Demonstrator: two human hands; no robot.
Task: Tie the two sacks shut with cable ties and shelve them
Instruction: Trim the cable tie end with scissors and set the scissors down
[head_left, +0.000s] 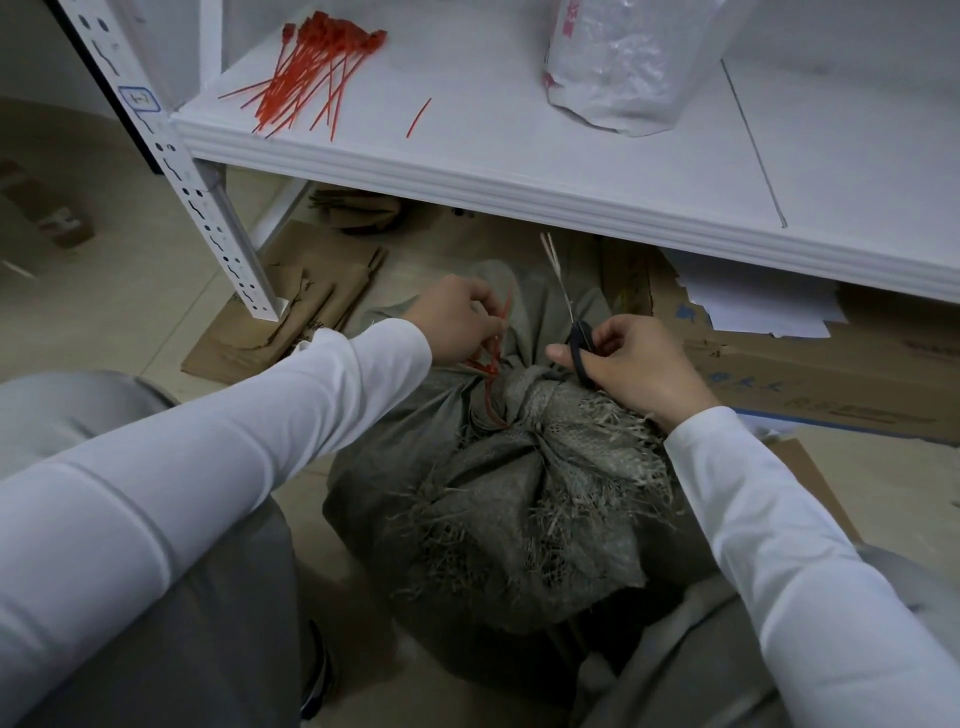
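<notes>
A grey woven sack (498, 499) with a frayed mouth stands on the floor between my knees, its neck gathered. A red cable tie (491, 371) is looped around that neck. My left hand (457, 317) pinches the tie's free end, which sticks up past my fingers. My right hand (631, 364) holds black-handled scissors (581, 345), blades pointing up and away beside the neck. A bundle of spare red cable ties (306, 78) lies on the white shelf (519, 171) at the upper left, with one cut red strip (418, 117) beside it.
A white plastic bag (618, 62) stands on the shelf at the right. Flattened cardboard (291, 312) and a cardboard box (831, 374) with papers lie on the floor under the shelf. The perforated shelf post (208, 208) stands at the left.
</notes>
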